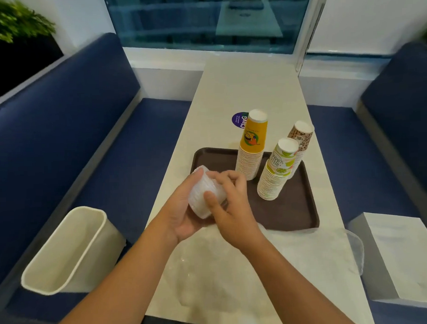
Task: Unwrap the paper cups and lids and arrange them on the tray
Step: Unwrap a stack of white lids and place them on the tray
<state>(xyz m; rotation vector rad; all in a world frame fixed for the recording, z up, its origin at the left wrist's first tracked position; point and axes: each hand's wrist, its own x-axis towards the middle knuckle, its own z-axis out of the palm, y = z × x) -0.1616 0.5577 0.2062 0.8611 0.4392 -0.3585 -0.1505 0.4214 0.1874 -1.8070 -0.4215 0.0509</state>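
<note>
Stack of clear lids (201, 189), seen centre-frame, just over the left edge of the tray (282, 215). The left hand (185, 217) cradles the stack from below, fingers curled round its far side. The right hand (229, 207) grasps it from above, thumb on the near face and fingers bent over the top. Whether any film still clings to the lids cannot be told. Three upturned columns of cups (252, 158) stand right of centre on the tray, close together. Loose wrap (236, 277) lies on the table (248, 88) at lower centre, and a bin (72, 249) sits at lower left.

The step in hand appears to be setting the lids down. The bare near-left part of the tray looks the best spot, well apart from the cups, which seem tall enough to topple at a knock. The stack is best lowered upright with both hands, the lower one sliding out last, lest the slick lids fan apart.
</note>
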